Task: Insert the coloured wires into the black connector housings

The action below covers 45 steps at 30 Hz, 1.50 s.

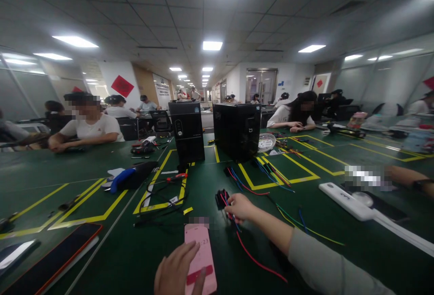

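A pink-screened phone [207, 254] lies on the green table in front of me. My left hand [178, 265] rests over its left and lower part, fingers and thumb stretched apart. To the right of the phone's top, my right hand [240, 207] is pinched on a small black connector [221, 199] with red and blue wires. One long red wire [252, 254] trails from it towards me. My fingers hide part of the connector. Just beyond lies another black piece with red and blue wires [242, 181].
Two black computer cases [188, 141] [237, 132] stand ahead. A black cable [149, 216] and red-handled tool [177, 177] lie left. A white power strip [346, 200] lies right, near another person's arm [405, 178]. Loose wires [315, 229] and an orange-edged phone [57, 259] are nearby.
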Each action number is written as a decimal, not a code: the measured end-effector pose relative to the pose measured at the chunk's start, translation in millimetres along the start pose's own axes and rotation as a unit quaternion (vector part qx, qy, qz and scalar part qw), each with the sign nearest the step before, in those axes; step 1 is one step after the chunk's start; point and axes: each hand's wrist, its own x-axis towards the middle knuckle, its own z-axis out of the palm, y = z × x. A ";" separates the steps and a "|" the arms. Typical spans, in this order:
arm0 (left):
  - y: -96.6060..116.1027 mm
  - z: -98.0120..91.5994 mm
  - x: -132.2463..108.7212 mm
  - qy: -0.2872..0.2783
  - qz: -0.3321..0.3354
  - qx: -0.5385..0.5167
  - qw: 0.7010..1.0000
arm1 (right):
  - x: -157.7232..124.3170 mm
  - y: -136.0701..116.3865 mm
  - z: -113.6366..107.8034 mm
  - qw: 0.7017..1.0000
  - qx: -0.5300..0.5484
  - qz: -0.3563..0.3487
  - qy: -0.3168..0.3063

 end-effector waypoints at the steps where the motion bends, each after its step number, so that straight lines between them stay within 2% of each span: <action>1: 3.2 -6.7 8.0 0.011 0.007 -0.001 1.000 | -13.2 8.5 1.7 1.000 0.014 -0.002 -0.013; 3: 14.6 -19.0 26.1 -0.002 0.006 0.001 1.000 | -39.9 24.1 6.7 0.998 0.042 -0.002 -0.039; 6: 37.0 -29.0 51.2 -0.073 0.029 0.005 0.997 | -76.5 42.9 17.0 0.994 0.081 0.002 -0.073; 9: 54.3 -24.6 64.0 -0.142 0.081 0.000 0.987 | -103.9 56.8 28.6 0.984 0.143 -0.009 -0.110; 12: 62.2 -12.3 63.8 -0.162 0.094 0.000 0.982 | -119.1 69.0 40.2 0.985 0.138 -0.037 -0.095; 16: 64.1 -1.5 57.7 -0.171 0.093 -0.034 0.980 | -124.0 83.8 52.0 0.989 0.107 -0.093 -0.039; 21: 63.5 0.8 55.9 -0.183 0.072 -0.052 0.979 | -123.3 89.2 53.1 0.983 0.144 -0.102 -0.052; 26: 62.6 3.0 54.6 -0.183 0.080 -0.060 0.978 | -120.0 79.4 45.8 0.952 0.288 -0.020 -0.107; 29: 62.2 3.4 53.3 -0.182 0.085 -0.063 0.978 | -116.7 75.7 44.1 0.935 0.332 0.015 -0.127; 32: 61.2 3.3 52.2 -0.178 0.092 -0.069 0.977 | -115.1 75.2 44.4 0.946 0.304 0.036 -0.108; 38: 60.6 0.8 51.5 -0.188 0.093 -0.074 0.975 | -116.1 73.3 42.1 0.971 0.226 0.021 -0.073; 41: 61.5 -0.8 52.0 -0.196 0.089 -0.074 0.974 | -115.8 73.5 41.6 0.987 0.151 -0.055 0.017; 43: 61.8 -1.1 52.0 -0.198 0.086 -0.075 0.973 | -116.3 75.0 42.1 0.987 0.087 -0.113 0.077; 45: 61.8 -1.0 51.7 -0.193 0.085 -0.080 0.974 | -117.8 76.9 42.9 0.986 0.030 -0.128 0.103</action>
